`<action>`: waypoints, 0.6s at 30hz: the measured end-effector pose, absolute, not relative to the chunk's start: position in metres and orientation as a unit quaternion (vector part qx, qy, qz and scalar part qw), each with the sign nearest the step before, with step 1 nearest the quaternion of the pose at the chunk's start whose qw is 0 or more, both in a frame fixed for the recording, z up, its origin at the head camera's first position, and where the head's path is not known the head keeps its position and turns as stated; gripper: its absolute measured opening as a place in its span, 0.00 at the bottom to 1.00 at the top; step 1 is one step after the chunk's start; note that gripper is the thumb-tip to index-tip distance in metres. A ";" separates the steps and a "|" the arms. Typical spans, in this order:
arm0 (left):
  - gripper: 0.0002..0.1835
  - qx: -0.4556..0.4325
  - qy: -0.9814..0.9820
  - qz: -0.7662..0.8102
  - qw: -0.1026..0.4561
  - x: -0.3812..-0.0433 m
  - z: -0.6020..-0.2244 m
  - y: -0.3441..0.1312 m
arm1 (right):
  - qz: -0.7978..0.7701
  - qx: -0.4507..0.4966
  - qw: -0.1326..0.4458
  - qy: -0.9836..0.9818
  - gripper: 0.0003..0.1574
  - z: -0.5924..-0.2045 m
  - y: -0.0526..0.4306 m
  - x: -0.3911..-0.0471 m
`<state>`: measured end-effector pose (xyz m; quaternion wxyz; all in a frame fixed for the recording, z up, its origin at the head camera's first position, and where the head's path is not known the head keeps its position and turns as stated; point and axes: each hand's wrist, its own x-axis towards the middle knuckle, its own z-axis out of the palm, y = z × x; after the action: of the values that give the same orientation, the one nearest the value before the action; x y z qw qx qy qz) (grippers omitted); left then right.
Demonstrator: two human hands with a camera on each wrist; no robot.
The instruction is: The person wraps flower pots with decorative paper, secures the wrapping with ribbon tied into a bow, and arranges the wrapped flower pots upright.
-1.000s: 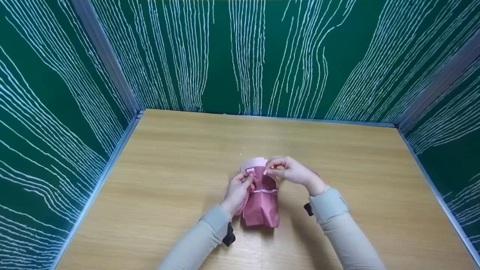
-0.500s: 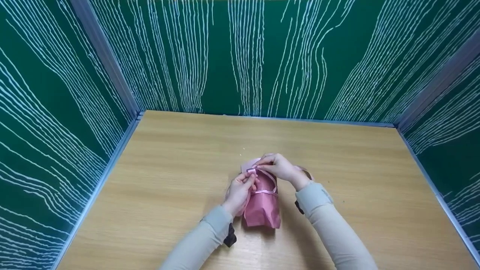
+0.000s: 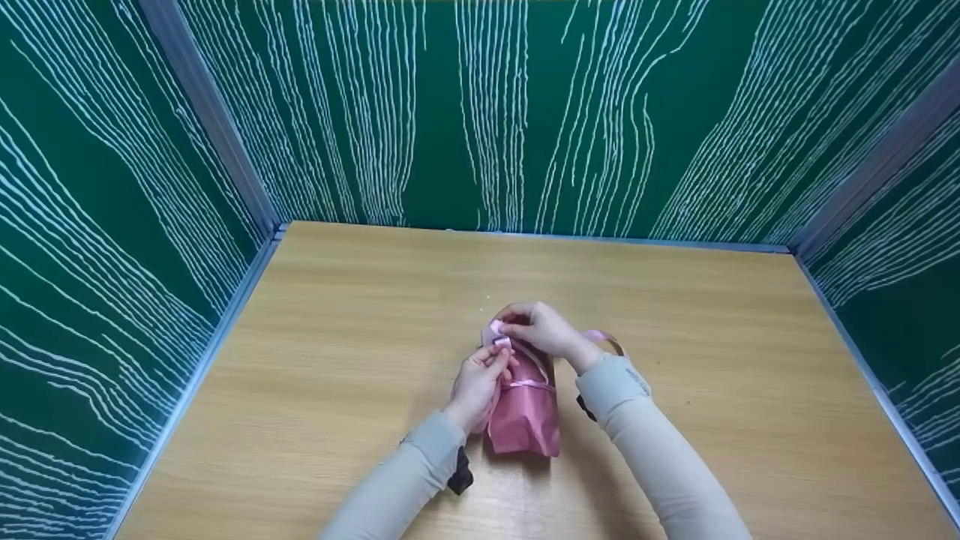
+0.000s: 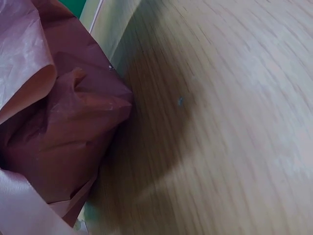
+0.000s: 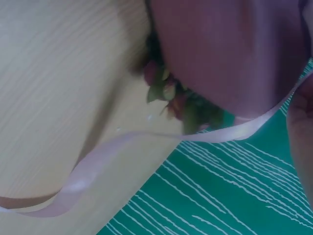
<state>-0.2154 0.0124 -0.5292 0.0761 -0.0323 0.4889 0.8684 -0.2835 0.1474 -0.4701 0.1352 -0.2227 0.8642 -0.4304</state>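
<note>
A bouquet wrapped in dusky pink paper [image 3: 525, 427] lies on the table, its lower end toward me. A pale pink ribbon [image 3: 531, 384] goes round its middle. With thumb and fingers my left hand [image 3: 476, 386] pinches a small ribbon loop [image 3: 503, 343] at the bouquet's left side. My right hand [image 3: 546, 330], just above and right of the loop, pinches the ribbon's other length, which trails off to the right. Red blooms and green leaves [image 5: 178, 105] peek from the wrapping in the right wrist view. The left wrist view has creased paper [image 4: 78, 112] and ribbon, no fingers.
The wooden table [image 3: 360, 300] spreads around the bouquet. A curl of ribbon [image 3: 606, 339] rests at the right of it. Tiny white scraps [image 3: 486, 301] lie beyond. Green walls [image 3: 435, 112] with white lines enclose the back and sides.
My right hand has moved left and slightly away from me, carrying the ribbon over toward the loop. My left hand keeps its pinch in nearly the same place.
</note>
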 end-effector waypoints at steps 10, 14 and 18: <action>0.06 -0.038 0.490 0.867 0.080 -0.216 -0.530 0.014 | -0.479 -0.233 0.215 0.818 0.18 -0.459 0.135 -0.285; 0.06 -0.039 0.488 0.868 0.080 -0.216 -0.530 0.014 | -0.468 -0.226 0.208 0.829 0.18 -0.459 0.135 -0.287; 0.06 -0.034 0.484 0.871 0.078 -0.216 -0.531 0.013 | -0.433 -0.219 0.183 0.855 0.19 -0.463 0.142 -0.288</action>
<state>-0.2158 0.0130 -0.5311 0.0781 -0.0340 0.4845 0.8707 -0.2885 0.1423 -0.4631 0.1829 -0.2193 0.8549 -0.4333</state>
